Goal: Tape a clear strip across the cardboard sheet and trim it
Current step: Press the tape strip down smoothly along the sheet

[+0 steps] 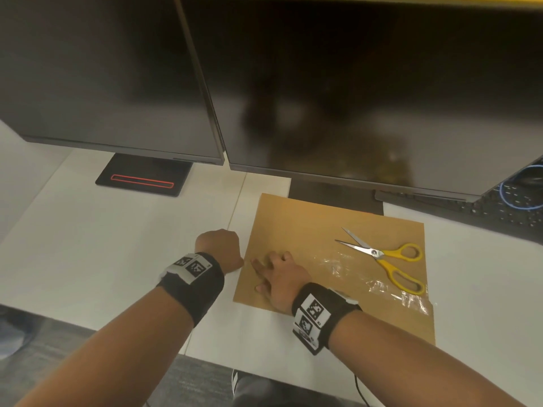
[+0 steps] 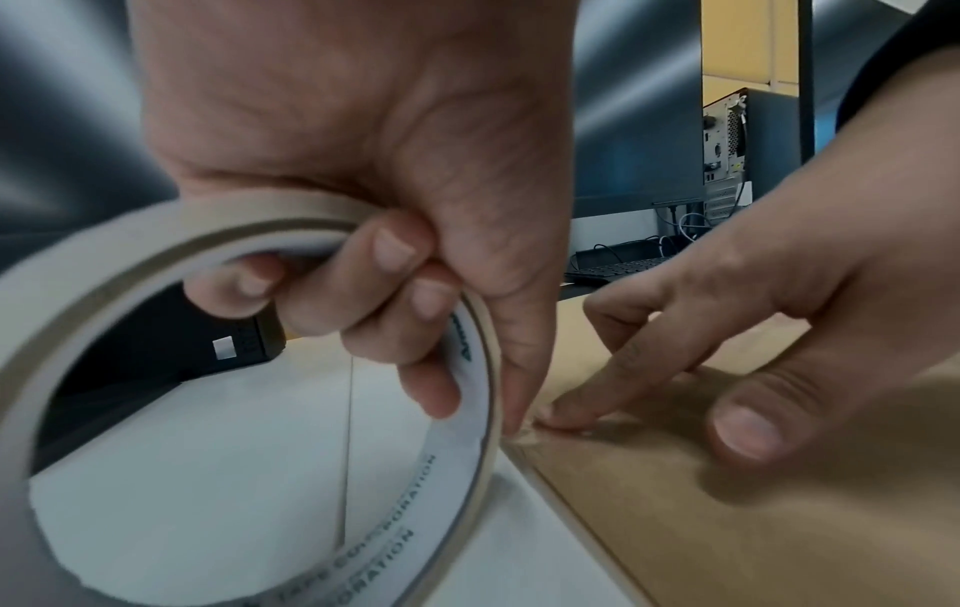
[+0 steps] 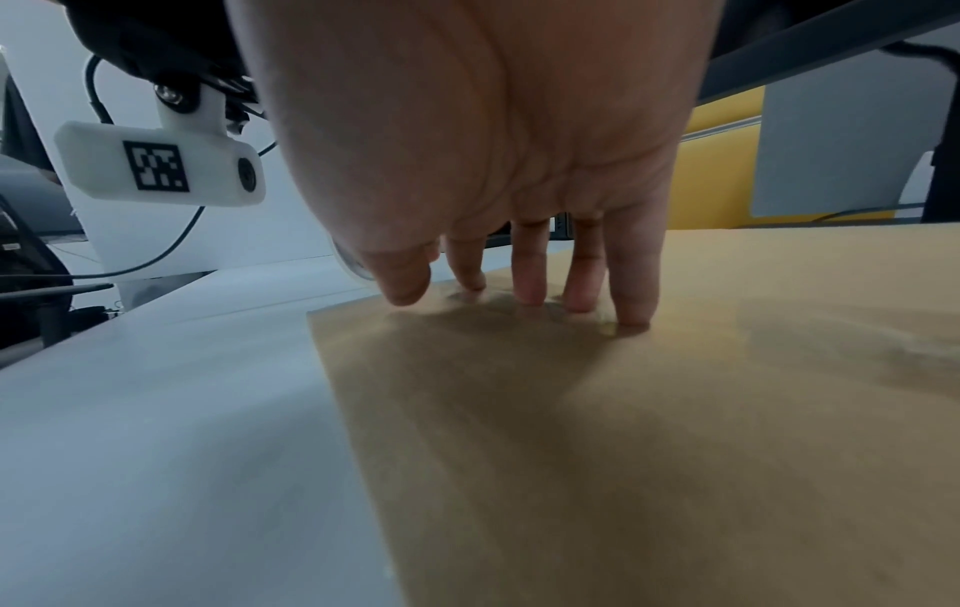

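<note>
A brown cardboard sheet (image 1: 317, 230) lies flat on the white desk. My left hand (image 1: 221, 249) sits just off the sheet's left edge, fingers curled through a roll of clear tape (image 2: 470, 394); the roll is hidden under the hand in the head view. My right hand (image 1: 277, 277) lies on the sheet with straight fingers, fingertips (image 3: 530, 295) pressing down near the left edge beside the roll. Crinkled clear tape (image 1: 382, 284) runs across the sheet toward its right edge. Yellow-handled scissors (image 1: 390, 259) rest open on the sheet's right part.
Two dark monitors (image 1: 352, 98) stand close behind the sheet, with a black stand base (image 1: 144, 177) at the left. A black keyboard (image 1: 505, 212) and a blue cable (image 1: 520, 186) lie at the far right. The desk's front edge (image 1: 117, 333) runs below my forearms.
</note>
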A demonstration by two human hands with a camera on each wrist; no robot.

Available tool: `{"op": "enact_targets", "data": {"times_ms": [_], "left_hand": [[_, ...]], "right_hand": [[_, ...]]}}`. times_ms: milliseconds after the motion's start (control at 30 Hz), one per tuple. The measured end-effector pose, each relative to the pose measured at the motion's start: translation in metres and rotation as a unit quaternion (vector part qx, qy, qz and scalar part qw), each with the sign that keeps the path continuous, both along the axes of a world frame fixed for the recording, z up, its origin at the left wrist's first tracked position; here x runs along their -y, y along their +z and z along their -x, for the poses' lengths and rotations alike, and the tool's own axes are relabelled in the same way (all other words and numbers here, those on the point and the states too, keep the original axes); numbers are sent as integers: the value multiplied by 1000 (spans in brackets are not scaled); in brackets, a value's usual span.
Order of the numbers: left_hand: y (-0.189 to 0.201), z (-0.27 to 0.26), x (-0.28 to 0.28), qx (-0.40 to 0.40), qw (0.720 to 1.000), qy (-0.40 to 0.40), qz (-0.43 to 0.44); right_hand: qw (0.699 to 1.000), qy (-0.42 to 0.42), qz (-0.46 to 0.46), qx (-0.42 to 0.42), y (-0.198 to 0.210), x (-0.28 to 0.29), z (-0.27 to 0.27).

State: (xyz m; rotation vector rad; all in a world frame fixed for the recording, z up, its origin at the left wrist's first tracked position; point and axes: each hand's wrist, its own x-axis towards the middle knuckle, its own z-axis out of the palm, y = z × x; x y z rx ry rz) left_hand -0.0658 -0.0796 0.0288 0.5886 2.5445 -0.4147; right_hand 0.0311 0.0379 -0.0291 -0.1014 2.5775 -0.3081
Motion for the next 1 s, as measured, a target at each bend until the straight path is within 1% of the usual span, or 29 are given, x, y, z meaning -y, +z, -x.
{"op": "enact_targets", "data": {"times_ms": [200,333,467,567,667,767,833,933,1000], "left_hand": [[-6,-4,-2,-11,1000,-6,7],[-8,-6,-3,-15,1000,-9,12],[-8,-8,-3,-11,1000,5,14],[-7,-8,-2,-13,1000,17,10],[-7,-11,0,-21,1000,14,-1],[-9,-14,0,-30,999,11,-8],[-9,-14,1,-34,999,27,-17],[-9,-14,0,-33,999,38,-15],[-11,-15,-4,-34,998,41,-13]], "right_hand": [[1000,-15,11,-7,-5,6,4],[1000,-23,-15,15,-10,9,5],[999,-41,1,9,-12,8,4],[1000,-26,9,7,-12,7,2],[1000,-17,7,5,-14,6,3],[1000,-13,3,22,-10,4,6],[999,-8,23,25,-4,-5,4],[997,-18,77,-12,5,-33,-9],[997,-19,57,-47,8,-55,-21]]}}
